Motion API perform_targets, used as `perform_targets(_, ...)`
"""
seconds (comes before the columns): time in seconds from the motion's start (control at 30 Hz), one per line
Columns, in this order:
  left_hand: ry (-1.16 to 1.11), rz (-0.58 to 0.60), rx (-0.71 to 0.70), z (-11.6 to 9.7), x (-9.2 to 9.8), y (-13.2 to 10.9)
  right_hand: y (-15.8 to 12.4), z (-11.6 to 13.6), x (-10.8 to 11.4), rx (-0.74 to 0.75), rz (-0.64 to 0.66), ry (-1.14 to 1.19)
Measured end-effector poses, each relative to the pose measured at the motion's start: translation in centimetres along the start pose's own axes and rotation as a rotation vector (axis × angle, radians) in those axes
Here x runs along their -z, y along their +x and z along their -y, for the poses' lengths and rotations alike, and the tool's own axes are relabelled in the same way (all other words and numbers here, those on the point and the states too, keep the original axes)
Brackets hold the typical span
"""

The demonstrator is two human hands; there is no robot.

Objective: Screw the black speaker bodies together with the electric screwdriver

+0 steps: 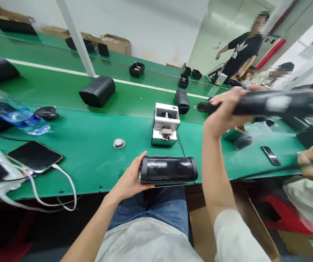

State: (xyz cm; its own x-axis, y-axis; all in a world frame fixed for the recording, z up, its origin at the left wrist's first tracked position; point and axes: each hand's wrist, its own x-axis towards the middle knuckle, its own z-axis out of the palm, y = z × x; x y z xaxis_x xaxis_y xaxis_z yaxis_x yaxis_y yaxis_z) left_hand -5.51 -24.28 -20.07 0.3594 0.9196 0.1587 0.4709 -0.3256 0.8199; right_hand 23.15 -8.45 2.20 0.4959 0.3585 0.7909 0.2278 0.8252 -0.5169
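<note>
Blue denim trousers [159, 207] and a pale grey shirt [148, 243] are seen closest to the lens, at the bench edge. Just beyond them, a black cylindrical speaker with a perforated grille [168, 169] is gripped at its left end by the left hand [130, 178], the fingers being curled around the cap; the speaker is laid lengthwise on the near rim of the green work surface [90, 160].

A long black electric screwdriver [257, 103] is clasped in the right hand [226, 112], which is raised well above the speaker, the tool's tip being pointed left.

Beyond the left hand, a small white box-shaped device [165, 123] is placed, and a round silver disc [118, 143] is set to its left. Further left of that hand, a dark phone [34, 156] with a white cable [63, 185] and a clear plastic water bottle [14, 114] are found. Black fabric-covered speaker shells [97, 91] are scattered along the farther green belts, where cardboard boxes [115, 43] are stacked against a white wall [145, 25].

To the right of the raised hand, a co-worker's hand [308, 156] is rested on the bench near a second phone [271, 155]. A standing person in a black T-shirt [243, 51] is seen by a pale door.
</note>
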Motion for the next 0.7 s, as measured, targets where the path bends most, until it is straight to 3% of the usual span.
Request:
perform_targets(0.1,-0.018,0.001,-0.014,-0.2,-0.1,0.0,-0.8,-1.5,-3.2,0.059,-0.021,0.051)
perform_targets(0.23,-0.038,0.015,-0.031,-0.2,0.0,0.1,-1.8,2.0,-2.5,0.111,-0.043,0.097)
perform_targets(0.37,-0.046,0.024,-0.038,-0.1,0.2,0.3,-3.0,4.4,-2.6,-0.018,0.123,0.183)
perform_targets(0.5,-0.053,0.023,-0.031,-0.1,0.2,0.2,-4.6,2.5,-4.4,-0.098,0.223,0.151)
perform_targets(0.7,-0.071,0.021,-0.03,-0.2,0.0,0.2,-4.9,-0.1,-5.5,-0.137,0.211,0.073)
